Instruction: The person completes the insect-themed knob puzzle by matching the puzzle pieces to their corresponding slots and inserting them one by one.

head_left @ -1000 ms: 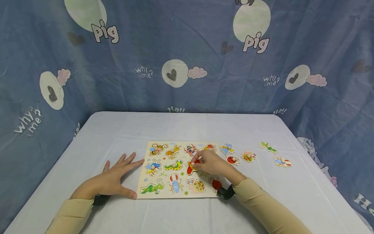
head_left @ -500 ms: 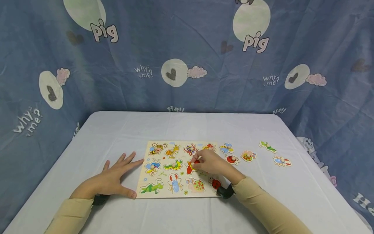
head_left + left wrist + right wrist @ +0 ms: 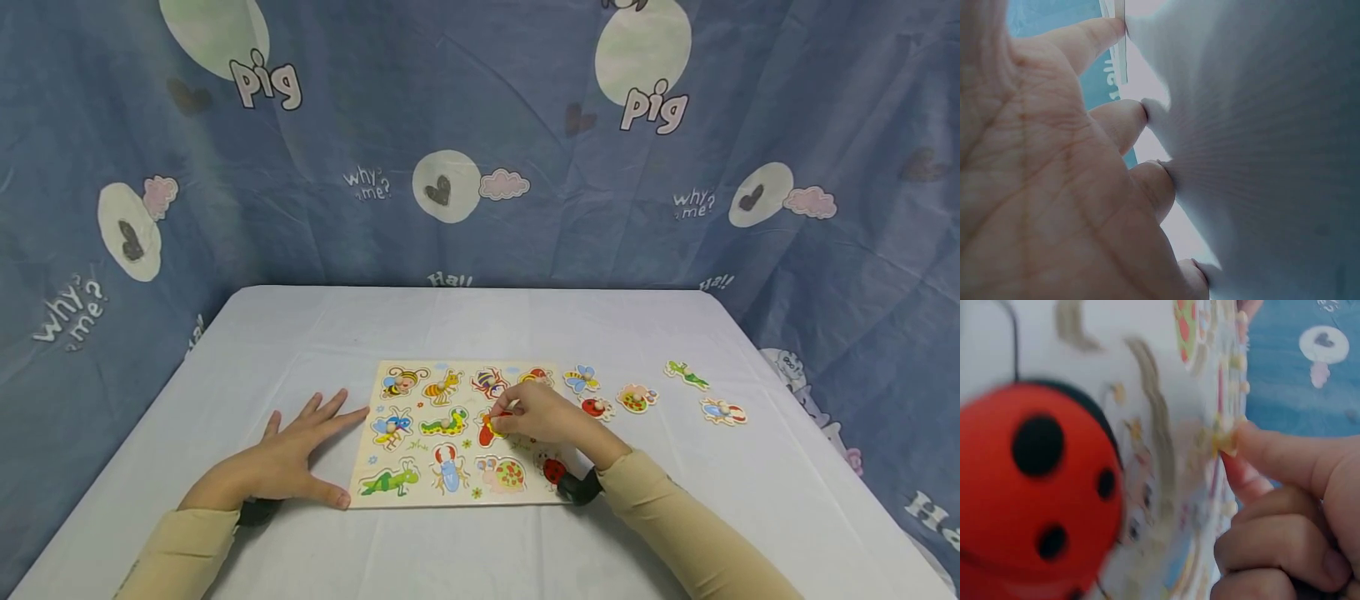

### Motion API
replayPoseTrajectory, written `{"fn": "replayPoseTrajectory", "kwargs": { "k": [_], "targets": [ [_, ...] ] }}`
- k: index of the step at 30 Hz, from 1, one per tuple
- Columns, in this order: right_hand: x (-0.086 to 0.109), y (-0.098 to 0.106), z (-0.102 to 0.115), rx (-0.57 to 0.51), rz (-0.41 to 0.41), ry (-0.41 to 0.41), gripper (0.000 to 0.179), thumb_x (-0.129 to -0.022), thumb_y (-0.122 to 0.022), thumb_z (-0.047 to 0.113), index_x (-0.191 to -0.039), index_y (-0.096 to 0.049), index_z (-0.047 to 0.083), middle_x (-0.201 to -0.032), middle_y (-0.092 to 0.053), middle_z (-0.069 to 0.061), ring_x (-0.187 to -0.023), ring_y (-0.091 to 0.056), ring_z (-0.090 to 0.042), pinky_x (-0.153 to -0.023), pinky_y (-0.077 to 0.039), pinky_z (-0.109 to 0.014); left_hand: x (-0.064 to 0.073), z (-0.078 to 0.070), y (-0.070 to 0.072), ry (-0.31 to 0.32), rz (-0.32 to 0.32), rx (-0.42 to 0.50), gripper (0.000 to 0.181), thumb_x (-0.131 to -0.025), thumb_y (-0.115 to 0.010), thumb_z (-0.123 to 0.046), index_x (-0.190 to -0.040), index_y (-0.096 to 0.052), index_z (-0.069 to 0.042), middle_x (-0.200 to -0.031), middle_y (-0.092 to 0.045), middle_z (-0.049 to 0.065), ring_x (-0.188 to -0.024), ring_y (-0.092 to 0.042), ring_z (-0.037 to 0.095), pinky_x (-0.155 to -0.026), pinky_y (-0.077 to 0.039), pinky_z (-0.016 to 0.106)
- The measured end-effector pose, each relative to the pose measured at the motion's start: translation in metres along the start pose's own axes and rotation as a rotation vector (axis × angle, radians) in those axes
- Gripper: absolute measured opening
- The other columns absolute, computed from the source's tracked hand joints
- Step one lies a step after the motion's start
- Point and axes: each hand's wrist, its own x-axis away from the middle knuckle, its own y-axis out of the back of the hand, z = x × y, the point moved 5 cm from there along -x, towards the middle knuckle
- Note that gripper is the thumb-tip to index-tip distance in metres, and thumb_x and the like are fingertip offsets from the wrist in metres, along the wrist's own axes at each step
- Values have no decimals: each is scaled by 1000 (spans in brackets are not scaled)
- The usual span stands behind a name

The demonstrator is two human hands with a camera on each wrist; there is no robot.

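A light wooden peg puzzle board [image 3: 420, 497] with insect pictures lies flat on the white table. My left hand [image 3: 288, 458] rests at its left side, fingers spread; index finger and thumb touch the board's edge. Over the middle row, my right hand [image 3: 543, 414] pinches the knob of a red insect puzzle piece [image 3: 487, 432], largely hidden under the fingers. In the right wrist view, thumb and index finger meet on a yellowish knob [image 3: 1227, 441] close to the board. Knobbed pieces such as the green caterpillar [image 3: 444, 423] sit in the board's upper part.
To the right of the board lie loose knobbed pieces: a blue-winged insect [image 3: 582, 379], a ladybug [image 3: 597, 408], a snail [image 3: 637, 398], a green grasshopper [image 3: 686, 375] and a blue beetle [image 3: 724, 411]. A blue printed cloth [image 3: 480, 242] hangs behind the table.
Both hands and the puzzle pieces keep their places. Only the whole head view has shifted very slightly.
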Motion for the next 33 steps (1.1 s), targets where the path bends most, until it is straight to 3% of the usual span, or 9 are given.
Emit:
{"fn": "replayPoseTrajectory", "kwargs": {
  "k": [5,11,14,17,20,24,33],
  "targets": [
    [8,16,-4,33,-32,27,21,-108,-66,28,-115,-80,13,-65,-49,7,-54,-38,-10,-55,-35,-23,-1,0,0,0,4,-5,123,-60,-99,-59,-166,-42,-31,-180,-14,23,-162,-1,61,-110,7,94],
    [24,37,-18,-23,-102,-52,25,-106,-69,30,-120,-79,13,-94,-74,-1,-68,-48,-12,-63,-41,-28,-2,1,0,5,6,3,124,-60,-99,-58,-166,-42,-31,-180,-14,23,-162,-1,61,-110,8,94],
    [31,46,-26,-34,-145,-83,26,-105,-69,29,-121,-79,12,-84,-72,-3,-67,-48,-12,-61,-41,-28,-1,1,0,8,8,6,124,-60,-100,-58,-166,-42,-31,-180,-13,23,-162,0,61,-110,8,94],
    [39,56,-34,-57,-180,-116,28,-105,-68,28,-123,-78,9,-65,-55,1,-59,-39,-12,-56,-34,-27,0,1,0,11,5,7,124,-60,-100,-57,-166,-42,-30,-180,-14,24,-162,0,62,-110,9,94],
    [45,66,-41,-88,-200,-144,31,-107,-67,29,-127,-76,7,-58,-39,4,-53,-33,-12,-53,-30,-27,1,2,-1,10,-2,3,124,-59,-100,-58,-166,-42,-30,-179,-15,24,-162,-1,62,-110,8,94],
    [50,78,-49,-115,-227,-157,36,-107,-67,30,-131,-74,4,-58,-39,5,-53,-36,-12,-52,-32,-28,1,2,-2,5,-12,3,124,-59,-99,-60,-165,-43,-30,-179,-16,24,-162,-2,62,-110,8,94],
    [55,95,-66,-58,-303,-174,34,-107,-66,29,-129,-74,4,-66,-48,2,-60,-38,-14,-55,-31,-29,-1,2,-2,-3,-14,-3,123,-59,-100,-60,-165,-43,-31,-179,-16,24,-162,-2,62,-109,8,95]
  ]
}}
